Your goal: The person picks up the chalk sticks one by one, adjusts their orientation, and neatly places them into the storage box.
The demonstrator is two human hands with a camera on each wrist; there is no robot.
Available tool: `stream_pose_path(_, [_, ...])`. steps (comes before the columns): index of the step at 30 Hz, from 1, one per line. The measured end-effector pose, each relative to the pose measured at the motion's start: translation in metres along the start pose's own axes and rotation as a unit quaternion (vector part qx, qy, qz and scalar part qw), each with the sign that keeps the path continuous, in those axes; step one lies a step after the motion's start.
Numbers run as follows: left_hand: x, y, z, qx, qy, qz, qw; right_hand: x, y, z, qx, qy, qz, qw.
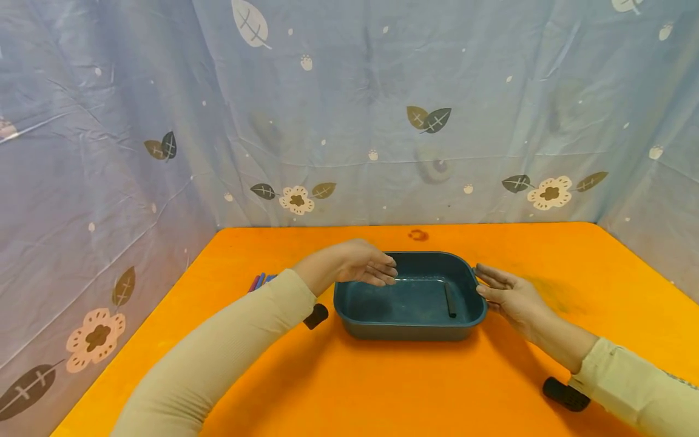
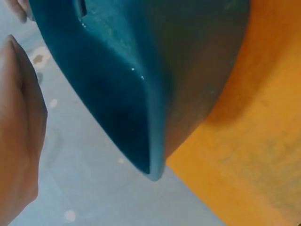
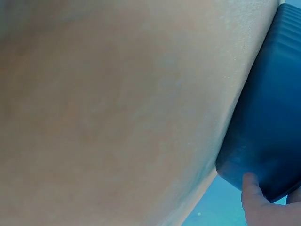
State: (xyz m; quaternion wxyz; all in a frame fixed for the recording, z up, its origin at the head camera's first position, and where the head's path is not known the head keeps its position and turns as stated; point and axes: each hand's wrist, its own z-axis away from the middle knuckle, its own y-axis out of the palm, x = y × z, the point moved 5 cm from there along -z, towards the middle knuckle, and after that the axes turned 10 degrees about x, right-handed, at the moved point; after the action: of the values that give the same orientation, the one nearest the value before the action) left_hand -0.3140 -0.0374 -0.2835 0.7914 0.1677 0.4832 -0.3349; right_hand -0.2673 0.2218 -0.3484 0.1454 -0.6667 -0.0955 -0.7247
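A dark teal basin (image 1: 377, 332) sits upright on the orange table, with a thin black strip (image 1: 450, 300) lying inside at its right. My left hand (image 1: 364, 262) hovers over the basin's left end, fingers loosely extended and holding nothing. In the left wrist view, a gap separates that hand (image 2: 19, 127) from the basin rim (image 2: 157, 141). At the right end, my right hand (image 1: 510, 297) touches the rim with its thumb and extended fingers. The right wrist view catches a fingertip (image 3: 251, 181) against the basin's outer wall (image 3: 263, 117).
Several red and blue stick-like pieces (image 1: 262, 281) lie left of the basin, partly behind my left sleeve (image 1: 229, 346). Black wrist devices (image 1: 315, 316) show beneath both forearms. Patterned grey-blue curtains (image 1: 355, 121) enclose the table (image 1: 382, 388) at the back and sides.
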Motion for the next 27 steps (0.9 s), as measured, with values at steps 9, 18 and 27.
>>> stream_pose_path(9, [0.009, -0.001, 0.008, 0.002, 0.015, 0.003, 0.9999, 0.000, -0.002, 0.001, 0.001, -0.009, -0.001, 1.0000])
stream_pose_path(18, [0.015, -0.006, 0.020, -0.009, 0.039, 0.018, 0.9990, 0.001, 0.001, 0.001, 0.005, -0.011, 0.014, 0.9998])
stream_pose_path(27, [0.024, -0.015, 0.028, -0.014, 0.053, 0.026, 0.9982, 0.001, 0.001, 0.001, 0.005, -0.007, 0.024, 0.9997])
